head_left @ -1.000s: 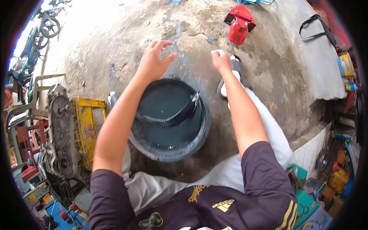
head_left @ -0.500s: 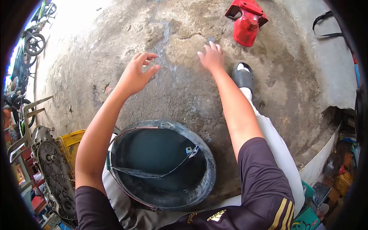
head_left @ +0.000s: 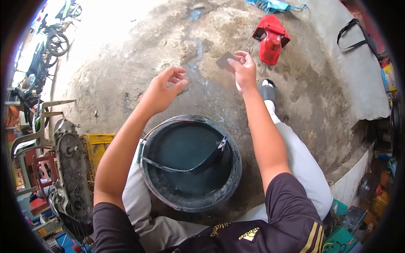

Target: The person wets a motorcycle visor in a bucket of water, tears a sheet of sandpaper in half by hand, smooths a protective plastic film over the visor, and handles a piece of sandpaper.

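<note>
My right hand point(head_left: 244, 72) pinches a small, flat, dark grey square that looks like sandpaper point(head_left: 224, 60), raised over the concrete floor. To its left, my left hand point(head_left: 165, 90) hangs in the air, holding nothing, its fingers loosely curled and the thumb apart. Below both hands, between my legs, stands a black bucket point(head_left: 236, 177) of dark water with a thin wire handle lying across it. Ahead and to the right, a glossy red plastic part point(head_left: 270, 46), like a motorcycle fender, lies on the floor, touched by neither hand.
On the left stand a metal engine casing point(head_left: 71, 168) and a yellow crate point(head_left: 99, 147), with parked motorcycles point(head_left: 55, 44) farther off. My sandaled foot point(head_left: 268, 90) rests below the red part. A blue cloth or bag point(head_left: 270, 5) lies at the top, and a black strap point(head_left: 358, 36) at the right.
My right hand has lifted from the floor and now holds the grey square. My left hand remains raised and empty. The view has shifted, bringing the blue item into sight.
</note>
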### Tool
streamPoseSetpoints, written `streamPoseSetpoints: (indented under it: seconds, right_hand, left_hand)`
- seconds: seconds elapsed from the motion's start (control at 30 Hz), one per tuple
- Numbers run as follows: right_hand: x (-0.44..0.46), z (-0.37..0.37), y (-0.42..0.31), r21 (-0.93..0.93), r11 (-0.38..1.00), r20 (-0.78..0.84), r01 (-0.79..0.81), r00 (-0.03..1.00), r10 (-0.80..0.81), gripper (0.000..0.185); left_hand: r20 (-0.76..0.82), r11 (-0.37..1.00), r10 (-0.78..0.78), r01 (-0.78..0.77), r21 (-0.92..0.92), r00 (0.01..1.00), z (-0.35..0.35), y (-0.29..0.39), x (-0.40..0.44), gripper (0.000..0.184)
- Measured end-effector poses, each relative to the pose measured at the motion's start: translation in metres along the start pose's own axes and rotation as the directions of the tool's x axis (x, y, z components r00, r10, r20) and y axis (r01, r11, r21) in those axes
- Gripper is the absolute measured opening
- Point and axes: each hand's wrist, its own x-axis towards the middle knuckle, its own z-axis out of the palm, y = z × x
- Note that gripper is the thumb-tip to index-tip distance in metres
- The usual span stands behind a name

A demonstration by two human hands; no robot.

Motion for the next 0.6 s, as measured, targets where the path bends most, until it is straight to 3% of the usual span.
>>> streamPoseSetpoints:
  seconds: [0.07,0.1,0.2,0.27,0.33,0.43,0.5,0.6]
  right_hand:
    - [-0.025,0.025,-0.048,0.074,0.997,0.06,0.036,0.997,-0.041,0.044]
    - [-0.044,0.037,-0.073,0.096,0.995,0.153,0.033,0.987,-0.048,0.043]
    - [-0.104,0.071,-0.145,0.109,0.993,0.305,0.036,0.95,-0.068,0.043]
    - [-0.137,0.091,-0.187,-0.015,0.998,0.459,0.066,0.887,-0.052,0.046]
    - [-0.174,0.108,-0.224,-0.025,0.995,0.505,0.098,0.86,-0.072,0.043]
    - [-0.224,0.122,-0.269,-0.082,0.989,0.589,0.127,0.806,-0.055,0.044]
    - [-0.25,0.128,-0.294,-0.191,0.954,0.683,0.233,0.729,-0.041,0.045]
    - [-0.299,0.128,-0.324,-0.254,0.933,0.725,0.256,0.689,0.008,0.047]
  left_hand:
    - [-0.004,0.998,-0.033,0.033,-0.057,0.999,-0.01,0.023,-0.024,0.033]
    - [0.045,0.977,-0.184,0.177,0.123,0.982,-0.021,0.056,-0.039,0.036]
    - [0.055,0.996,-0.09,0.09,-0.011,0.994,-0.03,0.089,-0.076,0.04]
    - [-0.048,0.995,-0.016,0.011,-0.096,0.999,-0.039,0.128,-0.102,0.038]
    - [-0.14,0.975,0.05,-0.079,-0.207,0.989,-0.051,0.16,-0.132,0.035]
    - [-0.184,0.999,0.007,-0.015,-0.039,0.983,-0.072,0.216,-0.185,0.03]
    - [-0.2,0.999,0.004,-0.014,-0.052,0.98,-0.077,0.24,-0.22,0.025]
    - [-0.231,0.997,0.071,-0.073,-0.001,0.97,-0.082,0.251,-0.251,0.019]
